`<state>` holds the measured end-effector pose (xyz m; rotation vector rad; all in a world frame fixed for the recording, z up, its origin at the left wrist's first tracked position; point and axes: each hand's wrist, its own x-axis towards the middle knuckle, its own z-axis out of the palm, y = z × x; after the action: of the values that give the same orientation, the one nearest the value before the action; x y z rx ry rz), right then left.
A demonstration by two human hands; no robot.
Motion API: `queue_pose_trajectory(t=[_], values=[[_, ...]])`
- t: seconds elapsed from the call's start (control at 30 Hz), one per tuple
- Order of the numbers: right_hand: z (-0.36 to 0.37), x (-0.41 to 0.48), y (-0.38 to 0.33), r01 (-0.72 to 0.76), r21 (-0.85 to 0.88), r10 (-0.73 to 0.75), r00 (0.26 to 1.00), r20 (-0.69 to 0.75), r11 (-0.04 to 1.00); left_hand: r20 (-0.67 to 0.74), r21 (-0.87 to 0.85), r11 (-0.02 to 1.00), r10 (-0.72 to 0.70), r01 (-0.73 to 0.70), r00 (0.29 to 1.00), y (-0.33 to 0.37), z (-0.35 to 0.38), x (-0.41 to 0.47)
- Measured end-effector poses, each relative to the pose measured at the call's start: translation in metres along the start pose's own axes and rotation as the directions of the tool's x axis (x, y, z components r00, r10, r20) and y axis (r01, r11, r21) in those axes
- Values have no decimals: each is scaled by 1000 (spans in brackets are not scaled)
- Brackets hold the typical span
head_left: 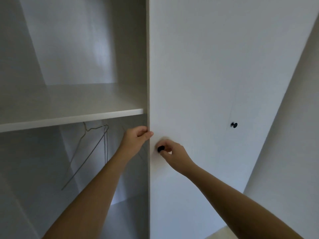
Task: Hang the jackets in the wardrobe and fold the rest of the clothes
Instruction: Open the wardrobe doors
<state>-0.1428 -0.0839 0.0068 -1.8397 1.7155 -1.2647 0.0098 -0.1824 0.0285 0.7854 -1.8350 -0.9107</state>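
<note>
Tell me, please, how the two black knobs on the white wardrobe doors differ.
The near knob is in the grip of the right hand; the far knob is untouched. The near knob sits beside the door edge that the left hand holds; the far knob sits higher and further right. The near knob looks larger than the far knob. Both are black and round.

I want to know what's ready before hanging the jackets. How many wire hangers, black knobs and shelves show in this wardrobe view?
Wire hangers: 2 plainly seen; faint lines behind the left hand may be another
Black knobs: 2, one pinched by the right hand
Shelves: 1
Total: 5
</note>
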Motion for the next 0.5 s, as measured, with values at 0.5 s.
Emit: queue_pose_trajectory(t=[0.5], values=[[-108, -169, 13, -2, -111, -7, 997, -74, 994, 285, 114, 981, 118, -156, 951, 126, 91, -115]])
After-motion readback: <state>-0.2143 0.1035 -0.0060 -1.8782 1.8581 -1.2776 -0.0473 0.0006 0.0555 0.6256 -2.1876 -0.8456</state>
